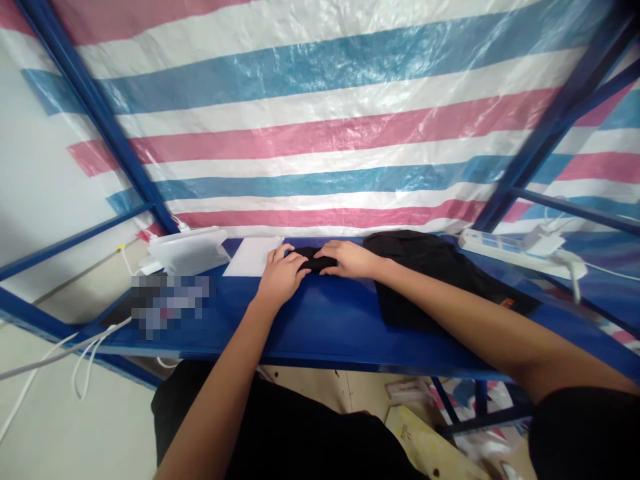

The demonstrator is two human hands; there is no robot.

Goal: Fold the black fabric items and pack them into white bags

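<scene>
A small dark bundle (314, 259), apparently black cloth, lies on the blue shelf top between my two hands. My left hand (283, 275) grips its left end, fingers curled over it and the thumb on the near side. From the right, my right hand (350, 259) closes on the other end, with bent fingertips pressing on it. My fingers cover part of the bundle, so its full shape is hidden. Just behind my left hand is a white sheet of paper (250, 257). A larger black cloth (410, 267) is spread beneath and beyond my right forearm.
A white power strip (520, 252) with plugs sits at the right. To the left are a white box-like device (187, 250) and a blurred-out item (170, 303). White cables (90, 353) hang off the left end. Striped plastic sheeting (320, 133) covers the back between blue metal posts (100, 120).
</scene>
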